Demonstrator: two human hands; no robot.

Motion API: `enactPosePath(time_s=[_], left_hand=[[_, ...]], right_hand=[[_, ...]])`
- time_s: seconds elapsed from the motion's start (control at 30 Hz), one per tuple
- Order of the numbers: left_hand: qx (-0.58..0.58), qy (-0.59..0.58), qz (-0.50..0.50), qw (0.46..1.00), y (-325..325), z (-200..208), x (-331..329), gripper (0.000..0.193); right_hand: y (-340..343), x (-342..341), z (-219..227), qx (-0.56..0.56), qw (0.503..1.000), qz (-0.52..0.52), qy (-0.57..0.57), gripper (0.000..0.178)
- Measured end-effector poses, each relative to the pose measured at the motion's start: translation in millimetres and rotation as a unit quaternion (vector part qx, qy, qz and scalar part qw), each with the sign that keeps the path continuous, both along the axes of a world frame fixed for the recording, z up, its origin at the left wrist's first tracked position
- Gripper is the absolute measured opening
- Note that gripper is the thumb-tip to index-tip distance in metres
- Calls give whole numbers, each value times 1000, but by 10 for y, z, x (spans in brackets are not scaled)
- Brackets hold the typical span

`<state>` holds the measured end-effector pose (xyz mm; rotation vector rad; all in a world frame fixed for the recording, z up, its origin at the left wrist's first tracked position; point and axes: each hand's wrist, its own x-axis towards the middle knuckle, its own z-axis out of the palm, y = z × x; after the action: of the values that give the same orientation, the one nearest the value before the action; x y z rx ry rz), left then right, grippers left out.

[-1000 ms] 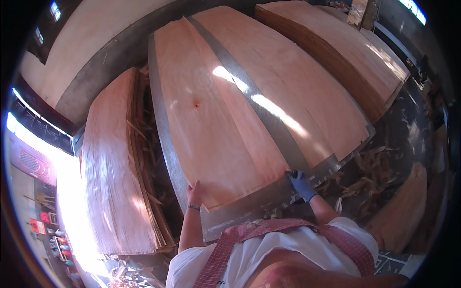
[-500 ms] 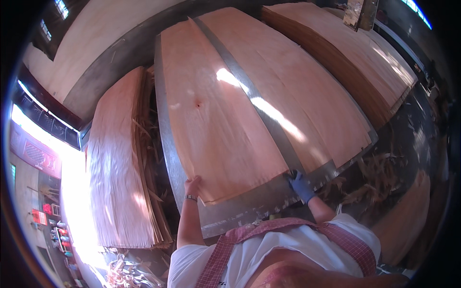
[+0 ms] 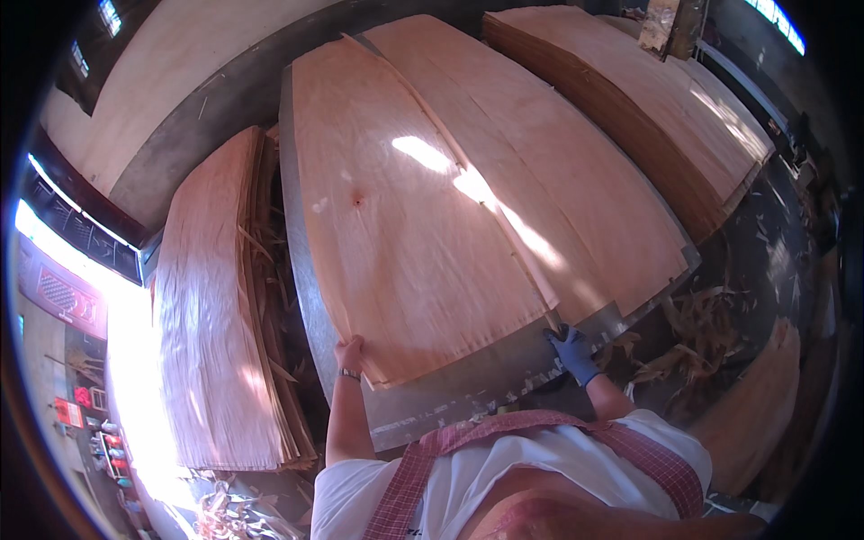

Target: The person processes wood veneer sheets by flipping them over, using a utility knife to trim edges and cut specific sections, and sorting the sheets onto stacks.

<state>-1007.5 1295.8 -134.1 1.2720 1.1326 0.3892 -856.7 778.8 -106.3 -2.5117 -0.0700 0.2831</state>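
Note:
A wide, thin sheet of wood veneer [image 3: 396, 243] with a dark knot lies lengthwise on a grey metal-topped table [image 3: 405, 409]. Its near left edge is pinched by my bare left hand [image 3: 349, 354], which has a bracelet at the wrist. My right hand [image 3: 574, 354], in a blue glove with dark fingertips, is closed at the sheet's near right corner; the fingertips partly hide what they grip. Along its right side this sheet meets a second veneer layer [image 3: 576, 198] made of long pieces, with a narrow raised edge at the seam.
A tall veneer stack [image 3: 207, 315] stands left of the table, another [image 3: 630, 108] at the far right. Torn veneer scraps [image 3: 693, 346] litter the floor at right, more shavings [image 3: 238, 513] at lower left. A curved veneer piece [image 3: 756, 405] leans at lower right.
The held veneer sheet has shifted right, covering the grey gap that showed between it and the second layer. My right hand moved slightly right with its corner; my left stays on the edge.

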Motion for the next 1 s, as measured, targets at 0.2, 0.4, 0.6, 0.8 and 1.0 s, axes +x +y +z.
enactPosePath(time_s=[0.2,0.4,0.6,0.8,1.0], left_hand=[[14,7,10,1000,-5,91,-133,23],[-32,19,19,999,-57,103,-63,33],[-5,-13,-13,1000,78,-199,-99,30],[-3,11,-37,999,-67,-222,-329,31],[6,61,-31,998,-71,-228,-382,36]], right_hand=[[-1,102,-28,-9,998,-9,-55,50],[267,136,226,-93,991,32,-88,51],[725,350,236,-97,990,72,-71,70],[550,-51,50,-144,989,38,-12,70],[618,-206,-12,-99,995,20,-24,71]])
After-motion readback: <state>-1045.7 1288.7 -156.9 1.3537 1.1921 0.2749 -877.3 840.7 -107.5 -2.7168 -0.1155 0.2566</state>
